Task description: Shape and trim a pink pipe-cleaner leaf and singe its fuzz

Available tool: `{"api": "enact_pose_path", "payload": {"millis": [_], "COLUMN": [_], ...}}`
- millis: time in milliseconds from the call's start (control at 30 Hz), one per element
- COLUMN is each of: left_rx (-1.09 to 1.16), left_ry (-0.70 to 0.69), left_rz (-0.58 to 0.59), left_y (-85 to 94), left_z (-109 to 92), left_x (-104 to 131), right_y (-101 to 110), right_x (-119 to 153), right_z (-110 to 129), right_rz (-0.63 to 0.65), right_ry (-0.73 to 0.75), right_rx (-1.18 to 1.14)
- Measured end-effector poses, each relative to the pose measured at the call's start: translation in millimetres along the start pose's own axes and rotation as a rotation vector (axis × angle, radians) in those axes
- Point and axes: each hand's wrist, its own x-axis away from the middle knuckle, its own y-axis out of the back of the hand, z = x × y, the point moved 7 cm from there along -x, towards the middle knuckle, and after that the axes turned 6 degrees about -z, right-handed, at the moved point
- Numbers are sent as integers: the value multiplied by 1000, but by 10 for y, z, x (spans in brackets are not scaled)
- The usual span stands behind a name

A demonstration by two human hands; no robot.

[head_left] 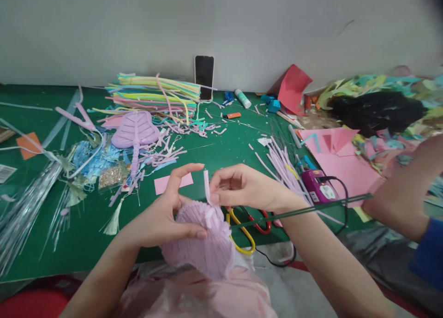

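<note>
My left hand [162, 214] is closed around a ribbed lilac leaf-like piece [204, 251] made of chenille stems, thumb across its front and index finger raised. My right hand [247, 186] pinches a short lilac chenille stem [206, 184] that stands up from the top of this piece. From its right side, thin green wires [301, 211] reach out over my right forearm. Under my right wrist lie yellow-handled scissors [249, 244] and a red handle [265, 223], partly hidden. A pink paper rectangle [185, 180] lies just beyond my left hand.
A finished-looking lilac leaf [136, 131] and a chenille-stem bundle [155, 94] lie farther back. A phone [204, 78] leans against the wall. Lilac stems [282, 159] and a purple corded device [318, 186] are right. Another person's arm [404, 193] reaches in beside pink paper [346, 163].
</note>
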Motion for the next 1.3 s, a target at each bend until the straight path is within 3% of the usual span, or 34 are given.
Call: {"api": "enact_pose_path", "payload": {"millis": [233,500,700,900,1100,1300], "left_rx": [8,-128,-172,-230,-144,-176], "left_ry": [4,3,-32,-84,-28,-91], "left_rz": [29,10,24,-47,-34,-51], "left_y": [-8,-1,-26,49,29,13], "left_z": [-21,-16,-37,0,58,17], "left_x": [-10,-61,-99,-142,-184,-217], "right_y": [54,67,57,80,100,60], "right_x": [24,48,22,-84,-178,-244], "right_z": [-29,7,13,-43,-61,-91], "right_rz": [-61,-66,8,43,52,116], "right_ry": [17,-10,21,80,101,98], "right_rx": [-50,-49,-50,-4,-19,-50]}}
